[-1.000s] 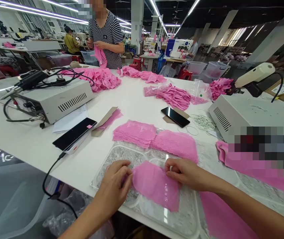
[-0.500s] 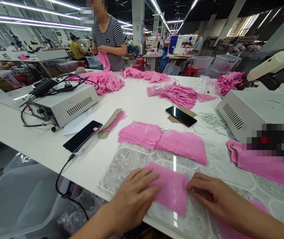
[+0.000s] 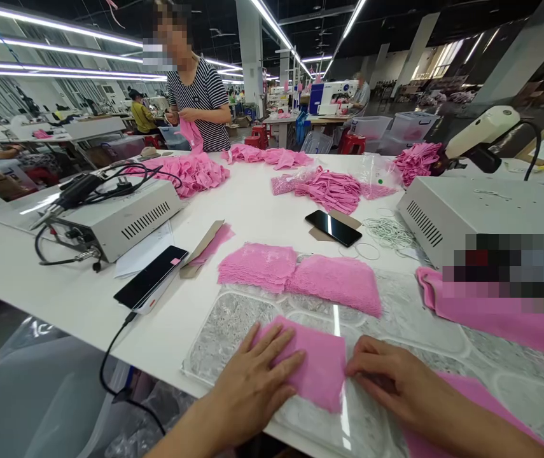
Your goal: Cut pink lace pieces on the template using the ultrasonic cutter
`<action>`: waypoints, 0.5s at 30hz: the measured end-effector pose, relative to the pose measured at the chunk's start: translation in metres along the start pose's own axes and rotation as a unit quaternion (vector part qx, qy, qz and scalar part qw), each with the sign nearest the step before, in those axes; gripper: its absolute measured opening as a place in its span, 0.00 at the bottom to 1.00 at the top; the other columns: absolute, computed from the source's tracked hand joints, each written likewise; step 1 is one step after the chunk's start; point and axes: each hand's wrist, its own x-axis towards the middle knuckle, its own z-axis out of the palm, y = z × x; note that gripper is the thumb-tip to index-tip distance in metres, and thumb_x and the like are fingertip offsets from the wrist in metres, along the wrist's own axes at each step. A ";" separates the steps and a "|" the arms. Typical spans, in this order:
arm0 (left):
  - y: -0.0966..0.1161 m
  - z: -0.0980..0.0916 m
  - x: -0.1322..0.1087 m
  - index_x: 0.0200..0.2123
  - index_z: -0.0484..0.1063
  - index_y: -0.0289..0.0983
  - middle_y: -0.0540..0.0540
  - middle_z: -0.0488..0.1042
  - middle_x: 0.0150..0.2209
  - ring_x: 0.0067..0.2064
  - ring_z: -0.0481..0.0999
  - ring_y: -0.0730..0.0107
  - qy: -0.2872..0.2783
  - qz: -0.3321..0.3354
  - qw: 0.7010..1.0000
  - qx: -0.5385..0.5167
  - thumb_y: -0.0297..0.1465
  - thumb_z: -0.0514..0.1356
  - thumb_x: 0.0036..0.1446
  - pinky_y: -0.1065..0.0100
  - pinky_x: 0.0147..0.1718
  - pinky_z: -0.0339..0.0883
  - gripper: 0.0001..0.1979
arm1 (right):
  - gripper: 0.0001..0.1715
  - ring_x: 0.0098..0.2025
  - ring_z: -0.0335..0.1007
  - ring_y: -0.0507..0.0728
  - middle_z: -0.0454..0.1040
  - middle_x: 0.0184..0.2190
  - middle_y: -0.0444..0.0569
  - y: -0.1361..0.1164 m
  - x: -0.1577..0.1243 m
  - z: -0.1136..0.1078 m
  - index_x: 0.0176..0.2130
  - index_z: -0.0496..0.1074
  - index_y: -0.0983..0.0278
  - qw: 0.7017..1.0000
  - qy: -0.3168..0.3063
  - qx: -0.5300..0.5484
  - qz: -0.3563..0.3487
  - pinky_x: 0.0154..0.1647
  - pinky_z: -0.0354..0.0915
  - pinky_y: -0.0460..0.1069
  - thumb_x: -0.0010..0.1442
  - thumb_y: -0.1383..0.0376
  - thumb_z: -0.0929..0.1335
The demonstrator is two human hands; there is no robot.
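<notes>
A folded pink lace piece [image 3: 317, 362] lies on a clear plastic sheet [image 3: 233, 324] at the near edge of the white table [image 3: 257, 210]. My left hand [image 3: 252, 388] rests flat on the piece's left side, fingers spread. My right hand [image 3: 386, 381] touches its right edge, fingers stretched and low on the plastic. Two stacks of pink lace [image 3: 300, 273] sit side by side just beyond the piece.
A phone on a charger cable [image 3: 150, 286] lies left, another phone [image 3: 333, 227] further back beside rubber bands [image 3: 389, 232]. Grey machine boxes stand left [image 3: 109, 219] and right [image 3: 481, 213]. Pink fabric piles [image 3: 190, 172] and a person in a striped shirt [image 3: 198, 95] are across the table.
Both hands went from pinching the pink piece at its upper corners to lying flat on it and at its edge. The piece now lies folded and smoothed.
</notes>
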 end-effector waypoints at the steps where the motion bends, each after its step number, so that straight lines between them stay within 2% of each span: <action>1: 0.000 0.000 0.000 0.64 0.59 0.41 0.40 0.57 0.66 0.67 0.57 0.51 0.000 -0.002 1.000 0.001 0.35 0.57 0.65 0.42 0.60 0.59 0.25 | 0.16 0.36 0.68 0.55 0.69 0.36 0.47 -0.001 0.000 0.000 0.38 0.75 0.59 1.000 -0.003 -0.004 -0.005 0.37 0.64 0.48 0.65 0.68 0.60; 8: 0.001 0.002 -0.001 0.64 0.58 0.43 0.41 0.54 0.67 0.68 0.54 0.52 -0.010 -0.014 1.000 -0.016 0.35 0.57 0.65 0.42 0.62 0.55 0.25 | 0.16 0.35 0.68 0.53 0.68 0.36 0.46 -0.013 -0.001 0.001 0.39 0.75 0.58 0.999 -0.031 -0.033 -0.030 0.36 0.63 0.47 0.65 0.70 0.60; 12: 0.001 0.002 -0.002 0.64 0.58 0.44 0.42 0.54 0.68 0.69 0.52 0.54 0.008 -0.020 0.999 -0.035 0.34 0.57 0.65 0.45 0.64 0.51 0.25 | 0.14 0.36 0.68 0.53 0.69 0.38 0.47 -0.018 0.001 0.001 0.38 0.73 0.59 0.998 -0.046 -0.023 -0.043 0.38 0.64 0.47 0.63 0.72 0.61; 15: 0.001 0.000 -0.001 0.63 0.60 0.42 0.41 0.55 0.67 0.68 0.53 0.53 0.012 -0.020 0.999 -0.044 0.34 0.58 0.65 0.45 0.63 0.53 0.25 | 0.14 0.36 0.68 0.53 0.69 0.39 0.46 -0.022 -0.001 -0.002 0.35 0.72 0.60 0.996 -0.061 -0.019 -0.063 0.38 0.64 0.47 0.61 0.75 0.61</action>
